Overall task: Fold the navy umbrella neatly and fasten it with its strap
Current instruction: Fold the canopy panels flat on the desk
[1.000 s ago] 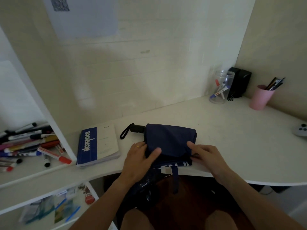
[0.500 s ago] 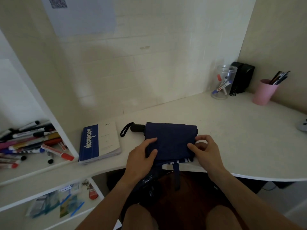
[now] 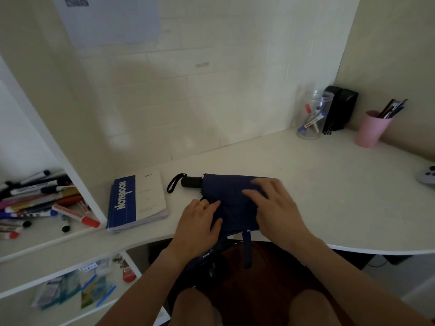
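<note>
On the left a blue notebook (image 3: 137, 202) lies flat on the tabletop (image 3: 329, 196), untouched by the work, and just right of it the black handle (image 3: 191, 181) of the navy umbrella (image 3: 231, 208) points left with its wrist loop beside it. The umbrella lies across the near middle of the tabletop, its canopy flattened into a rough rectangle. The left hand (image 3: 197, 228) has stayed on the near left part of the cloth, pressing it flat with nothing held in its grip, fingers spread narrow against the fabric. The change is on the right: half a second ago the right hand (image 3: 274, 208) pinched at the right edge of the canopy, and now it has come over on top of the cloth, palm down, fingers reaching toward the far left, its grip open and flat, not closed on anything. That reads as smoothing or pressing a fold just laid over. The strap (image 3: 247, 249) hangs loose off the near tabletop edge, so fastening is not yet done; the canopy probably needs rolling first.
</note>
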Demonstrator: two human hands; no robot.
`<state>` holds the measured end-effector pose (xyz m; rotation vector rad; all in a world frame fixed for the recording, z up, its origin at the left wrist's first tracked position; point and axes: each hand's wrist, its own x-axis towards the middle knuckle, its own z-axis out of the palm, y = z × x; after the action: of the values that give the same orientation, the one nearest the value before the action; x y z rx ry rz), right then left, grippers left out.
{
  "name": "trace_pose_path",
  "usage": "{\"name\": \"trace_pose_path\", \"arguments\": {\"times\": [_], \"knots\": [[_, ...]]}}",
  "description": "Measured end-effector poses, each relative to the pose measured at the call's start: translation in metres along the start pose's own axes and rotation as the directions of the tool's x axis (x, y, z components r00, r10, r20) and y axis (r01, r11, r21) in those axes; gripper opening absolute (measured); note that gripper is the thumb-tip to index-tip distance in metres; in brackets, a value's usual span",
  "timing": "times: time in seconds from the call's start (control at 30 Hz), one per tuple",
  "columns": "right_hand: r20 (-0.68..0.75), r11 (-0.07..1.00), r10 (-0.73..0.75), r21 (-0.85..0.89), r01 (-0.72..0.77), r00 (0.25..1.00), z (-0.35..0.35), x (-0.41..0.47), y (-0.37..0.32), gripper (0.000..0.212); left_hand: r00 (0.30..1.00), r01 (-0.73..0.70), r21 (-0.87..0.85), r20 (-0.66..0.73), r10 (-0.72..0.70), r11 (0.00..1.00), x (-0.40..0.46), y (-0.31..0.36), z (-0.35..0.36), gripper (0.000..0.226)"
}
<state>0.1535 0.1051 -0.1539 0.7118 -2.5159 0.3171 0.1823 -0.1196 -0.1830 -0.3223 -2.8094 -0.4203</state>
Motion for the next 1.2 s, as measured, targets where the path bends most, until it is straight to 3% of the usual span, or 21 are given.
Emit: {"name": "trace_pose_path", "arguments": {"times": [0.03, 0.13, 0.3, 0.4, 0.53, 0.67, 0.8, 0.97, 1.07, 1.2], "knots": [[0.064, 0.998, -0.062, -0.008, 0.062, 0.996, 0.004, 0.001, 0.001, 0.050, 0.999, -0.017, 0.046, -0.028, 0.018, 0.999, -0.001, -0.001, 0.001, 0.050], [0.217, 0.998, -0.062, -0.001, 0.064, 0.974, 0.014, -0.003, 0.008, 0.041, 0.992, -0.074, 0.154, -0.091, 0.088, 0.985, -0.002, -0.005, -0.006, 0.045], [0.234, 0.998, -0.060, 0.026, 0.055, 0.970, 0.019, -0.013, 0.008, 0.043, 0.969, -0.186, 0.182, -0.130, 0.211, 0.965, 0.020, 0.015, -0.015, 0.033], [0.242, 0.998, -0.061, 0.027, 0.057, 0.968, 0.020, -0.018, 0.007, 0.044, 0.969, -0.245, 0.161, 0.010, 0.246, 0.956, 0.026, 0.023, -0.001, 0.051], [0.328, 0.995, -0.014, 0.095, -0.018, 0.945, 0.006, -0.015, 0.006, 0.044, 0.967, -0.214, 0.194, 0.180, 0.180, 0.957, 0.015, 0.011, 0.018, 0.058], [0.205, 0.997, -0.025, 0.074, 0.010, 0.978, 0.007, 0.004, -0.009, 0.047, 0.957, -0.237, 0.167, 0.211, 0.200, 0.957, 0.015, 0.011, 0.017, 0.060], [0.362, 0.998, -0.067, 0.023, 0.063, 0.930, 0.032, -0.010, 0.000, 0.068, 0.954, -0.237, 0.162, 0.223, 0.198, 0.958, 0.013, 0.007, 0.016, 0.062], [0.452, 0.998, -0.054, 0.041, 0.040, 0.890, 0.027, -0.017, 0.015, 0.067, 0.950, -0.222, 0.128, 0.251, 0.185, 0.967, 0.004, -0.010, 0.012, 0.068], [0.434, 0.994, -0.095, 0.090, 0.061, 0.896, 0.018, -0.020, 0.015, 0.064, 0.955, -0.183, 0.117, 0.257, 0.148, 0.976, -0.003, -0.020, 0.008, 0.065], [0.202, 0.984, 0.053, 0.156, -0.086, 0.978, -0.006, 0.028, 0.025, 0.037, 0.957, -0.163, 0.103, 0.259, 0.132, 0.981, -0.004, -0.017, 0.007, 0.062]]}}
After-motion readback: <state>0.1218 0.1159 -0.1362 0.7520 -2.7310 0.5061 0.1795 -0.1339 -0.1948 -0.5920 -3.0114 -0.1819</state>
